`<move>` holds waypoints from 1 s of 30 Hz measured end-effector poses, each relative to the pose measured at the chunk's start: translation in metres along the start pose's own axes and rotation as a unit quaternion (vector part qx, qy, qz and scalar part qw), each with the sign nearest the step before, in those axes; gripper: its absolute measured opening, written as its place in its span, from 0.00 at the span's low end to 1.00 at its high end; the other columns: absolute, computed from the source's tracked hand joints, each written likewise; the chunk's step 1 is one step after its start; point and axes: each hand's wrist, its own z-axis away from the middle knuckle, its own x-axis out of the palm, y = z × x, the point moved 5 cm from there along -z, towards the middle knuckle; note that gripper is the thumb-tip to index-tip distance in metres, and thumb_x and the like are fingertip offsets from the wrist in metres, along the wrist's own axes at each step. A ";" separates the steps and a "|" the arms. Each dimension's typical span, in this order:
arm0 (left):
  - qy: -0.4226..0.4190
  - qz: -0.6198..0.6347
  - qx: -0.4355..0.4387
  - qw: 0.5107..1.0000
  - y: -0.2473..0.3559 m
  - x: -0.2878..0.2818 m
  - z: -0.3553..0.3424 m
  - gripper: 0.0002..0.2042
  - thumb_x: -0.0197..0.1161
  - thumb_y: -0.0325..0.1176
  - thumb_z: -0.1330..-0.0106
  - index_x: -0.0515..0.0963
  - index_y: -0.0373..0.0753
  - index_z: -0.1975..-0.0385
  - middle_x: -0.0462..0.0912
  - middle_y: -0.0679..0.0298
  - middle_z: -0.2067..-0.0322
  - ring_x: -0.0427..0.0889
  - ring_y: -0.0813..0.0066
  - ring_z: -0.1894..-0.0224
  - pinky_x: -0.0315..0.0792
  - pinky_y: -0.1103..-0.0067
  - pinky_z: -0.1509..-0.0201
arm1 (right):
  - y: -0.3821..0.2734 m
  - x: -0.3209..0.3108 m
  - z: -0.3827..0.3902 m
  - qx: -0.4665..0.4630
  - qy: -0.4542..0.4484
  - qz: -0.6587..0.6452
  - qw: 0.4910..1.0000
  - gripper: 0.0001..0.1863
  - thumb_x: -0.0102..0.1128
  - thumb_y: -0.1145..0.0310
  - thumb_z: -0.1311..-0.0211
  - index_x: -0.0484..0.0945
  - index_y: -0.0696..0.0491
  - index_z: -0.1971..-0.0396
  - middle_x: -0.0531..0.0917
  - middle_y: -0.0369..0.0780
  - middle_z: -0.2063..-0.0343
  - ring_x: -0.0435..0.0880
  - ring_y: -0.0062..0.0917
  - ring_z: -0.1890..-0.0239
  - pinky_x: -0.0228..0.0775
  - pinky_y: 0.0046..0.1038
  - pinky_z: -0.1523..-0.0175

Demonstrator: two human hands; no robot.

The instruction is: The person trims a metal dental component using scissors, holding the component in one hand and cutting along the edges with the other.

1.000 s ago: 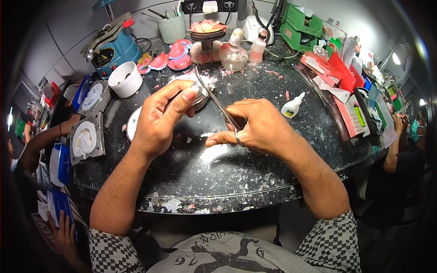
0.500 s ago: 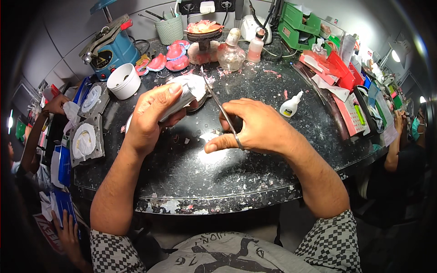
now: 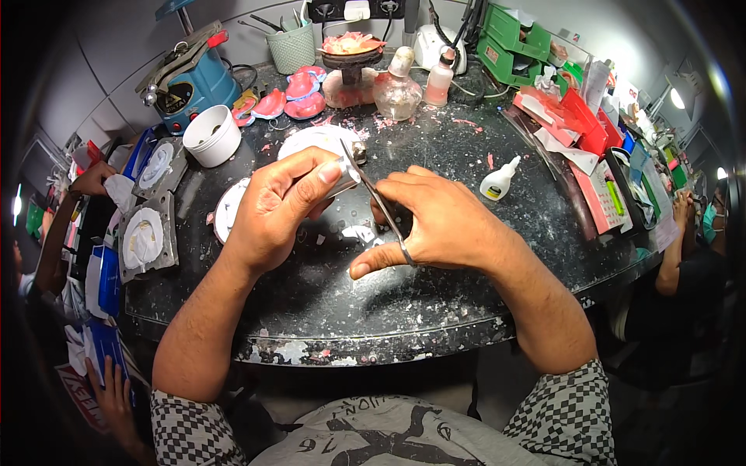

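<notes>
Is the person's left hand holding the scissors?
No, the scissors are in the right hand, with a loop at its thumb.

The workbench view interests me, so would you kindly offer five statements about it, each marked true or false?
1. The right hand holds scissors. True.
2. The left hand is empty. False: the left hand pinches a silvery piece.
3. The white bottle is left of both hands. False: the white bottle is to their right.
4. The white tub stands beside the blue machine. True.
5. The stacked bins are yellow. False: the stacked bins are green.
</notes>
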 end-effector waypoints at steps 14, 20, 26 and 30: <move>0.030 -0.002 -0.017 0.999 0.005 -0.007 -0.001 0.22 0.50 0.49 0.24 0.79 0.33 0.60 0.74 0.70 0.75 0.64 0.86 0.76 0.57 0.85 0.72 | 0.002 0.002 -0.005 -0.039 0.055 -0.038 0.997 0.41 0.66 0.25 0.55 0.77 0.56 0.82 0.80 0.43 0.79 0.83 0.42 0.72 0.75 0.40 0.63; 0.084 -0.020 0.013 0.996 0.005 -0.010 -0.003 0.20 0.51 0.50 0.24 0.76 0.37 0.55 0.75 0.70 0.74 0.64 0.88 0.77 0.57 0.87 0.73 | 0.002 0.001 -0.004 -0.067 0.094 -0.037 0.993 0.37 0.68 0.30 0.51 0.78 0.57 0.82 0.81 0.44 0.82 0.82 0.44 0.76 0.74 0.39 0.67; 0.096 -0.096 0.098 0.986 0.014 -0.007 -0.002 0.15 0.60 0.45 0.27 0.76 0.39 0.54 0.76 0.72 0.71 0.67 0.89 0.73 0.57 0.89 0.70 | 0.008 0.001 -0.004 -0.033 0.087 -0.078 0.993 0.35 0.71 0.34 0.51 0.77 0.57 0.84 0.77 0.45 0.88 0.81 0.41 0.82 0.73 0.38 0.71; 0.064 -0.046 0.058 0.995 0.011 -0.004 -0.004 0.17 0.58 0.45 0.27 0.75 0.37 0.51 0.76 0.71 0.66 0.69 0.87 0.67 0.60 0.87 0.64 | 0.009 -0.006 -0.004 0.045 0.054 -0.130 0.989 0.37 0.73 0.32 0.55 0.77 0.58 0.83 0.78 0.42 0.87 0.79 0.36 0.82 0.71 0.35 0.71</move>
